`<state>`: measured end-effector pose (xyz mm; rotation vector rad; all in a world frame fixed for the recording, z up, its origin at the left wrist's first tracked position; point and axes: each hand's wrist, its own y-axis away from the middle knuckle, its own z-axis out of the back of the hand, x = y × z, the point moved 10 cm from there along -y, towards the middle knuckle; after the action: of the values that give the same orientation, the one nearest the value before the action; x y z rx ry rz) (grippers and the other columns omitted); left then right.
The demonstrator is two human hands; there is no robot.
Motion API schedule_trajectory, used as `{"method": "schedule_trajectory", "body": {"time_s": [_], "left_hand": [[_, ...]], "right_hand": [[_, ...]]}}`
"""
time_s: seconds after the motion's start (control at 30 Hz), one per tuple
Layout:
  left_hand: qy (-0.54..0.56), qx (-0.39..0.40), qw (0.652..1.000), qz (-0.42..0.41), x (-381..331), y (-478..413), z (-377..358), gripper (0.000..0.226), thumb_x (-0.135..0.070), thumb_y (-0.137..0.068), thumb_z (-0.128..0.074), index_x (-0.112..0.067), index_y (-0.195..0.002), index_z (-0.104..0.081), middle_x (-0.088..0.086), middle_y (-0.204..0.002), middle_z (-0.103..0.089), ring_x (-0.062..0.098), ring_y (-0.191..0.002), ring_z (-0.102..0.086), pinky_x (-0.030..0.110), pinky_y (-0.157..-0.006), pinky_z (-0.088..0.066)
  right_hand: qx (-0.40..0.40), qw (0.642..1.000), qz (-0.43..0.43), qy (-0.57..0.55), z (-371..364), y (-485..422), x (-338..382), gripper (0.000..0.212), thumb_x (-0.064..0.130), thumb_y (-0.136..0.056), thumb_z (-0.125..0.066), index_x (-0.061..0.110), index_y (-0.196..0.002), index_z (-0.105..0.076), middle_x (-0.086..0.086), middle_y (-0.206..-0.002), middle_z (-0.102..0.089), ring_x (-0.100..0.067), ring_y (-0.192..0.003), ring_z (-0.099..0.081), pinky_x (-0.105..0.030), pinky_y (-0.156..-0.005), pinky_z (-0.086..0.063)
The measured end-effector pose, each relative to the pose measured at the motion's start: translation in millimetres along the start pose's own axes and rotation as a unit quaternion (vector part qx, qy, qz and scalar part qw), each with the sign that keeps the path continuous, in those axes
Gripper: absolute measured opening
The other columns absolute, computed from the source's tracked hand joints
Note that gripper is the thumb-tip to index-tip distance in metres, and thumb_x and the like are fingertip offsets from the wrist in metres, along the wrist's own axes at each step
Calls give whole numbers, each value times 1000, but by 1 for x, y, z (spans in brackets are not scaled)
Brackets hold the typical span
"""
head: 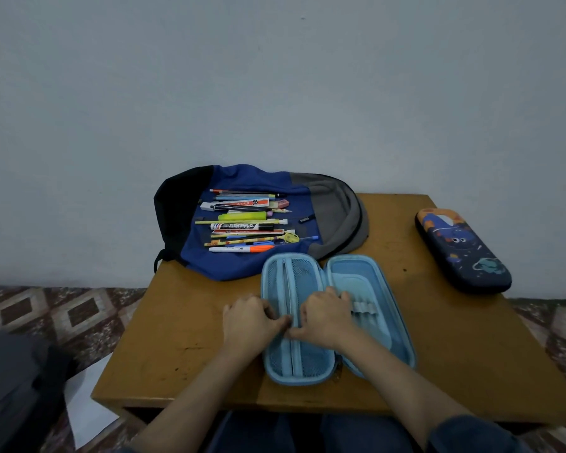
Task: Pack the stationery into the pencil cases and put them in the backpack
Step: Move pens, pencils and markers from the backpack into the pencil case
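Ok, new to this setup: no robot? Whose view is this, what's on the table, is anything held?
No machine: a person's bare hands, filmed by one head-worn camera looking down. On the wooden table lie a backpack with pens and markers spread on it, a closed dark pencil case at the right, and an open light blue pencil case in front. The left hand and right hand meet at its mesh pocket's zip; whether they pinch it is unclear.

Stationery (245,220) on backpack (209,263); open case (373,273) before it
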<state>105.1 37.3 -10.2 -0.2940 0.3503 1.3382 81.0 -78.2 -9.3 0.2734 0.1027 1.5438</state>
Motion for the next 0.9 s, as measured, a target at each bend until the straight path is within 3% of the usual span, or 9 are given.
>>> {"method": "schedule_trajectory", "body": {"time_s": [0.13,0.27,0.4,0.53,0.67,0.73,0.8,0.9], "left_hand": [[4,56,997,55,5,-5,-9,35,-52,-76,-65,-24,-59,-52,-10,-63,-55,11,-72,-57,37,-86,-48],[-9,68,994,81,1,-4,-5,36,-51,-77,-65,-17,-69,-54,-3,-71,-59,15,-72,-60,31,-72,-53],[-27,74,994,73,-11,-3,-4,32,-45,-83,-59,-13,-81,-57,4,-91,-63,20,-86,-62,31,-72,-51],[88,77,991,70,0,-4,-4,26,-32,-86,-57,-19,-65,-52,-2,-73,-59,13,-70,-57,25,-59,-44],[234,70,965,95,12,-3,2,33,-21,-88,-55,-17,-56,-49,-3,-59,-49,9,-56,-43,23,-53,-34],[270,74,955,98,14,-2,3,34,-19,-89,-53,-16,-56,-47,-3,-58,-46,8,-55,-41,21,-51,-31],[289,83,949,95,15,1,3,33,-17,-90,-52,-16,-57,-47,-3,-58,-45,7,-55,-40,20,-50,-30],[285,99,949,92,18,3,1,31,-15,-90,-52,-15,-59,-49,-3,-59,-47,7,-55,-42,18,-51,-32]], "right_hand": [[17,1000,-4,-3,3,3,9,41,46,-82,-59,19,-59,-39,0,-86,-47,-27,-118,-41,-47,-100,-26],[32,998,-26,-40,1,6,14,34,30,-85,-58,19,-59,-38,2,-69,-44,-25,-100,-55,-51,-109,-18],[25,998,-34,-47,5,6,15,33,25,-86,-54,18,-61,-34,3,-65,-37,-22,-85,-50,-50,-108,-23],[24,999,-8,-37,4,10,24,36,33,-90,-46,18,-61,-32,0,-74,-44,-27,-94,-55,-55,-107,-22],[2,993,4,-115,10,7,25,44,40,-93,-39,15,-57,-36,-1,-64,-42,-26,-80,-49,-49,-94,-35],[-19,993,-6,-115,16,3,22,42,38,-96,-37,10,-65,-45,-9,-79,-54,-30,-90,-56,-44,-90,-39],[-33,998,-10,-59,18,0,21,35,41,-97,-39,11,-87,-55,-12,-105,-61,-30,-103,-58,-43,-96,-36],[-21,1000,-18,9,11,-4,24,39,44,-93,-46,10,-107,-58,-10,-115,-60,-29,-107,-57,-46,-104,-27]]}}
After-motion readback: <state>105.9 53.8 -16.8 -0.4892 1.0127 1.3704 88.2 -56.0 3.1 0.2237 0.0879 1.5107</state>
